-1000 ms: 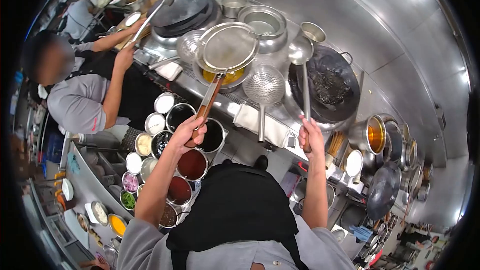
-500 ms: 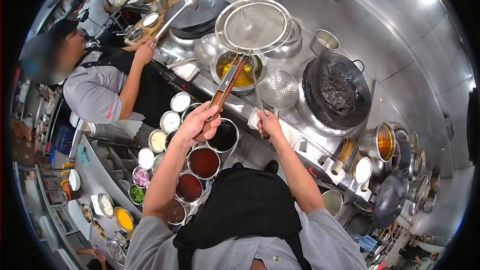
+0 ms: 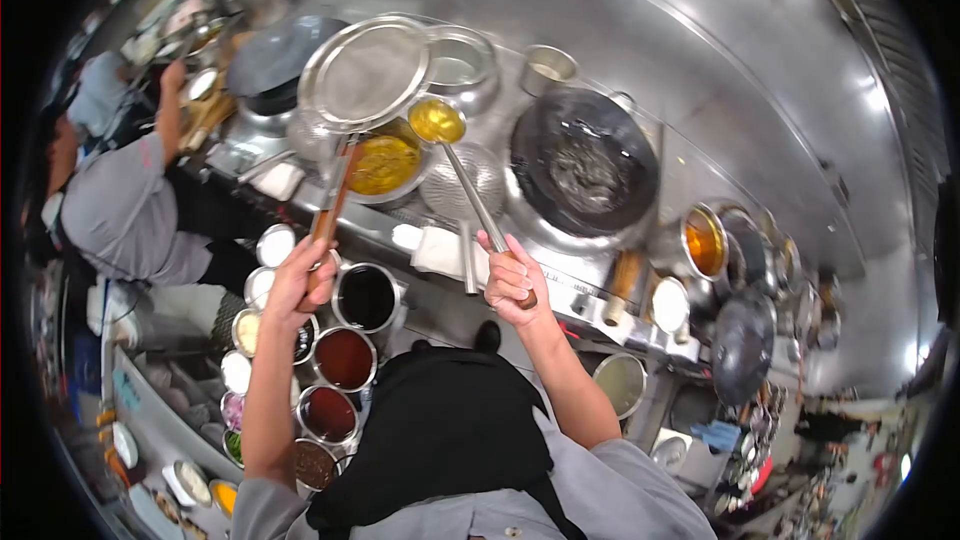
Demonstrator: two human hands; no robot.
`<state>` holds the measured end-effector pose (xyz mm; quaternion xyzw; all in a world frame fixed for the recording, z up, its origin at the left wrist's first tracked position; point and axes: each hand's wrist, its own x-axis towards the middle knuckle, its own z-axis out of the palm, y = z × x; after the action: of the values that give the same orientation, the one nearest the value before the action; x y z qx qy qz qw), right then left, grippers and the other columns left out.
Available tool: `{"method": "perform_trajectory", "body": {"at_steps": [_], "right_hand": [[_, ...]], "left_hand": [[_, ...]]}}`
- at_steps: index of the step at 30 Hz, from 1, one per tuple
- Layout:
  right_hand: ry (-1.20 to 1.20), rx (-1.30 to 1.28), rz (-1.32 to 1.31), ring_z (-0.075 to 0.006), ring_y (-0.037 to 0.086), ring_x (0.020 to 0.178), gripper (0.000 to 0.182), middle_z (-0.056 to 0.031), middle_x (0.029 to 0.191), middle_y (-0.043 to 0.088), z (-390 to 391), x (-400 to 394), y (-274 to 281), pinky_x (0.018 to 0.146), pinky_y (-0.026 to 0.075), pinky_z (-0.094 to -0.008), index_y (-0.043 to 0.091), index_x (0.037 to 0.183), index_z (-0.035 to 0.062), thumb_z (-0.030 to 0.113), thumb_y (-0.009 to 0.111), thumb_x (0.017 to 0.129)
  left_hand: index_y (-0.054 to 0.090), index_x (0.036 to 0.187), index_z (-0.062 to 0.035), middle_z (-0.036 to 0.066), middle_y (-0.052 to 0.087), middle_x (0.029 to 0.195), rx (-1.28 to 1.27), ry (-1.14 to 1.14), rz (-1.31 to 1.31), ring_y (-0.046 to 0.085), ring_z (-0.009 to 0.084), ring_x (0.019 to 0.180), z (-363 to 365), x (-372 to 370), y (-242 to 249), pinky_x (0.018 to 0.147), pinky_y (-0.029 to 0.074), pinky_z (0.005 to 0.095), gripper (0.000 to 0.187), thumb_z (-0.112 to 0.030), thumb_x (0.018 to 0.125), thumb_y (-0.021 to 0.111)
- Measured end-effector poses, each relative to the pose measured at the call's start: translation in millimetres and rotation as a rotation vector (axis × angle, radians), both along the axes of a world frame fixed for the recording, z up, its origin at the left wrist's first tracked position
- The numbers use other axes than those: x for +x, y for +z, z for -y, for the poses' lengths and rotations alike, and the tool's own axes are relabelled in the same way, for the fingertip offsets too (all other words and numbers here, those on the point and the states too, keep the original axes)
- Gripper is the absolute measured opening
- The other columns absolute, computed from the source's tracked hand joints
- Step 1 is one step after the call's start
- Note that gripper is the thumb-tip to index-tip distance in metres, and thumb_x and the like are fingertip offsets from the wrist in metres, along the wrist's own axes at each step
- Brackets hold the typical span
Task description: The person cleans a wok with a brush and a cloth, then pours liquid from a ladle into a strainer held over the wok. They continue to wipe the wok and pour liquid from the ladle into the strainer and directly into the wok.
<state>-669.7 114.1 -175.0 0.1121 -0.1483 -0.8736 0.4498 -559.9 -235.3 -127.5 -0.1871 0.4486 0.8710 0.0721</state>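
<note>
My left hand (image 3: 303,282) is wrapped round the wooden handle of a large round mesh strainer (image 3: 368,72), which is held up over the stove's left part. My right hand (image 3: 517,280) grips the handle of a ladle (image 3: 437,120) whose bowl holds yellow oil. Below and between the two lies a metal pot of yellow oil (image 3: 384,164). Beside the pot rests a perforated skimmer (image 3: 452,183). To the right, a dark wok (image 3: 585,162) sits on a burner with a little shiny liquid in it.
Containers of dark and red sauces (image 3: 345,357) stand below my left hand. A co-worker (image 3: 125,205) is at the left, near a covered wok (image 3: 283,58). A pot of orange liquid (image 3: 704,243) and another wok (image 3: 744,348) are at the right. A white cloth (image 3: 447,253) lies on the stove edge.
The view has turned to the right. The ladle has come up out of the oil pot with oil in its bowl. The strainer remains in my left hand.
</note>
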Motion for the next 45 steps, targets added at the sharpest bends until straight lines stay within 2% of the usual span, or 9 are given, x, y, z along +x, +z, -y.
{"method": "perform_trajectory", "body": {"at_steps": [4,14,18,20,23,29,39,42,45], "right_hand": [[-0.104,0.061,-0.069,-0.0094,0.043,0.041,0.050,-0.0009,0.059,0.044,-66.0,1.3,33.9,0.035,0.040,-0.0257,0.043,0.141,-0.0114,0.028,0.037,0.111],[-0.042,1.180,-0.277,-0.0057,0.041,0.044,0.005,0.0045,0.060,0.043,-209.0,-66.1,20.8,0.035,0.034,-0.0221,0.055,0.102,0.0055,0.008,0.058,0.098],[0.085,2.108,-0.876,-0.0124,0.049,0.045,0.012,-0.0020,0.064,0.053,-210.6,-51.0,7.6,0.038,0.038,-0.0296,0.054,0.099,0.0041,0.005,0.061,0.089],[-0.125,2.396,-1.251,-0.0128,0.049,0.042,0.017,-0.0030,0.062,0.054,-218.7,-47.2,-43.6,0.039,0.039,-0.0301,0.057,0.104,0.0027,0.006,0.061,0.088],[-0.021,2.065,-0.915,-0.0100,0.045,0.039,0.027,-0.0012,0.060,0.052,-152.3,-28.2,9.0,0.037,0.035,-0.0272,0.057,0.122,0.0040,0.011,0.061,0.096],[0.125,1.477,-0.749,-0.0086,0.042,0.038,0.031,0.0015,0.061,0.049,-47.1,-24.4,-9.6,0.033,0.031,-0.0252,0.056,0.131,0.0101,0.022,0.055,0.103],[0.351,1.601,-1.150,-0.0087,0.045,0.038,0.021,0.0031,0.058,0.047,99.3,-38.8,-111.5,0.035,0.034,-0.0267,0.057,0.117,0.0085,0.018,0.061,0.099],[0.356,0.870,-0.428,-0.0079,0.043,0.038,0.017,0.0045,0.057,0.044,92.2,-54.0,-111.5,0.034,0.034,-0.0262,0.057,0.114,0.0087,0.019,0.058,0.100],[0.298,0.470,-0.243,-0.0064,0.040,0.038,0.025,0.0050,0.056,0.043,79.7,-49.1,-94.4,0.033,0.035,-0.0250,0.057,0.122,0.0048,0.020,0.048,0.105]], "left_hand": [[0.052,0.109,-0.0064,0.002,0.052,0.070,-0.045,-0.013,0.040,0.045,0.0095,0.043,-5.8,2.1,-24.4,0.038,0.036,0.0225,0.019,-0.025,0.108,0.051],[0.050,0.107,-0.0071,0.004,0.053,0.070,-0.040,0.013,0.142,0.049,0.0134,0.046,-28.5,13.9,-113.7,0.041,0.040,0.0248,0.016,-0.023,0.106,0.055],[0.051,0.109,-0.0087,0.003,0.053,0.071,-0.043,-0.024,0.114,0.049,0.0123,0.047,-27.7,11.8,-100.2,0.041,0.040,0.0244,0.013,-0.022,0.107,0.052],[0.050,0.110,-0.0087,0.002,0.052,0.071,0.022,-0.043,0.115,0.049,0.0114,0.047,-24.1,10.0,-82.1,0.041,0.039,0.0235,0.014,-0.023,0.107,0.053],[0.049,0.110,-0.0076,0.002,0.052,0.072,0.065,-0.043,0.070,0.048,0.0109,0.046,-24.1,7.8,-46.4,0.041,0.039,0.0225,0.017,-0.023,0.107,0.053],[0.049,0.114,-0.0072,0.003,0.051,0.072,-0.053,-0.035,0.027,0.044,0.0100,0.041,-28.2,-4.7,13.6,0.037,0.034,0.0219,0.019,-0.025,0.107,0.051],[0.048,0.111,-0.0071,0.004,0.050,0.072,-0.120,-0.015,-0.048,0.045,0.0092,0.040,-24.8,0.7,59.4,0.037,0.035,0.0215,0.022,-0.024,0.103,0.059],[0.047,0.107,-0.0077,0.003,0.051,0.072,-0.142,-0.008,-0.042,0.046,0.0089,0.042,-20.2,5.7,61.5,0.037,0.036,0.0211,0.025,-0.024,0.100,0.064],[0.048,0.111,-0.0067,0.003,0.050,0.072,-0.153,0.012,-0.040,0.045,0.0085,0.043,-16.3,7.1,55.3,0.037,0.035,0.0208,0.026,-0.023,0.099,0.065]]}}
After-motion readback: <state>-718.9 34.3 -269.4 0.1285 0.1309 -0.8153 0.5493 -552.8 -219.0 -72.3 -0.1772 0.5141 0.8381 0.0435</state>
